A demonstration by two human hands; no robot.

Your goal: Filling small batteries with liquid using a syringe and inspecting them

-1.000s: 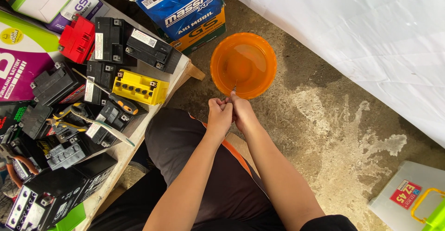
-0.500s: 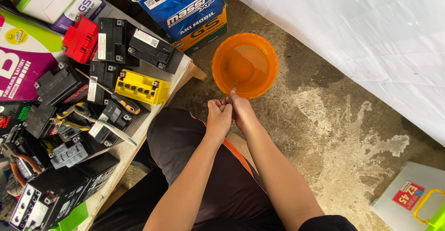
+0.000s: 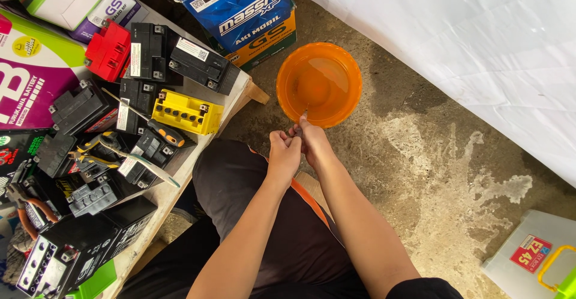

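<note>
Both hands meet over the near rim of the orange basin point(image 3: 318, 84), which sits on the concrete floor point(image 3: 420, 155) just beyond the knees. The left hand point(image 3: 283, 152) is curled shut, fingers pinched toward the right hand point(image 3: 309, 140), whose fingers close on something small and pale that pokes up toward the basin; what it is cannot be made out. The basin lies straight ahead, far of the hands, with the right hand nearer it. Liquid seems to fill it. At left, batteries crowd the worktop point(image 3: 180, 173), a yellow battery point(image 3: 186, 112) nearest.
</note>
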